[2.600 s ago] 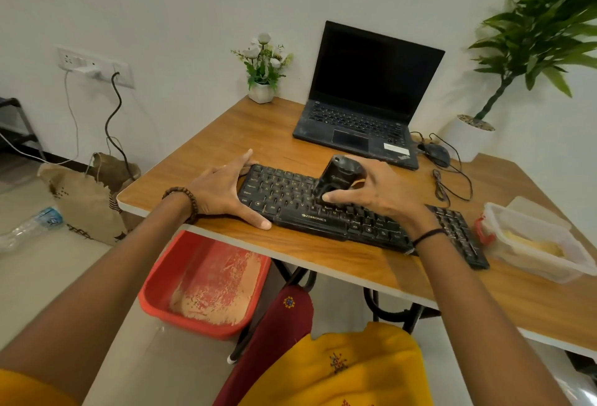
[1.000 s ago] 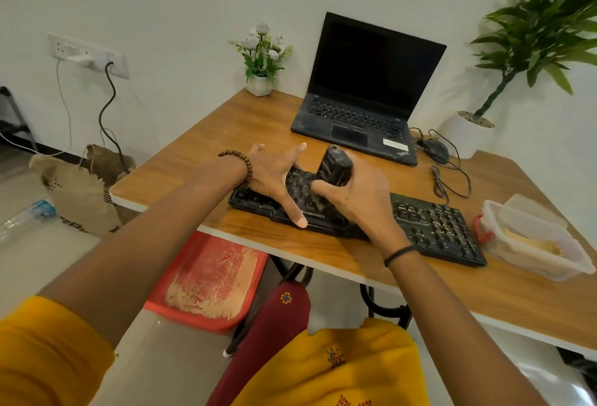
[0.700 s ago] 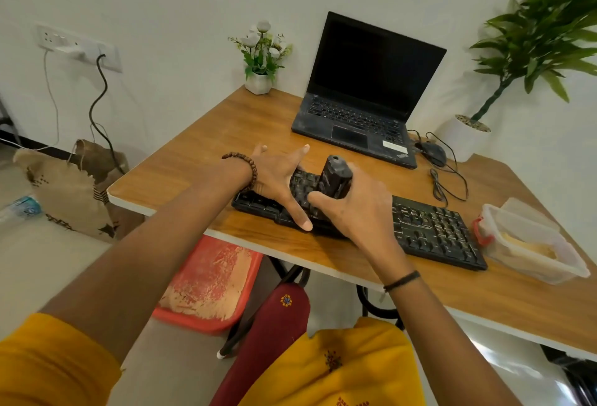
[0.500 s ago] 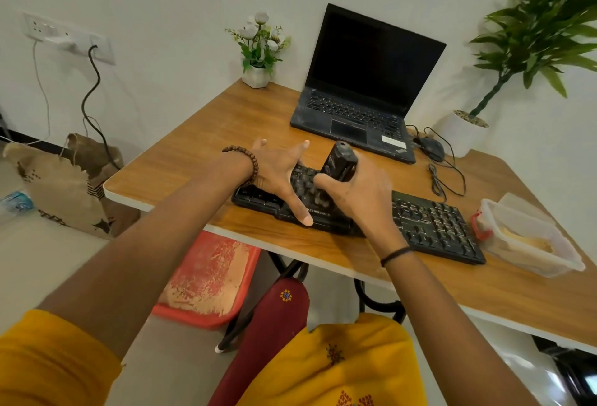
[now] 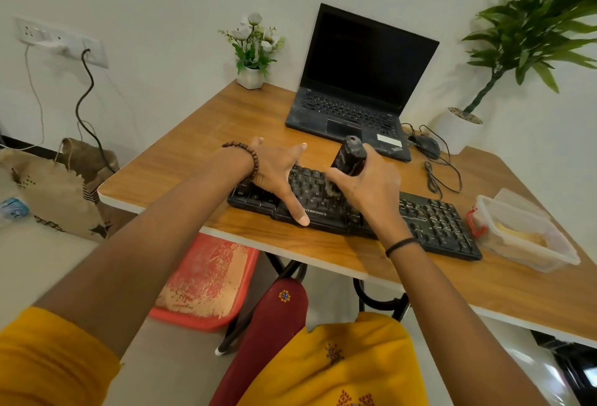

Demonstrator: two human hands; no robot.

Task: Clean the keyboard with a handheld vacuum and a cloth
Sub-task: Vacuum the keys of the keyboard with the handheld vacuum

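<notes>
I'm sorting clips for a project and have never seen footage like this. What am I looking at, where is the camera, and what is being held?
There is no machine here: one camera is worn on a person's head and looks down at their own bare arms. On the brown wooden desk lie a black keyboard, an open black laptop, a black wired mouse, a clear plastic container and a small white pot of flowers. The left hand lies on the keyboard's left part, fingers spread and straight. The right hand grips a small dark handheld vacuum, nearly upright, its lower end on the keys.
</notes>
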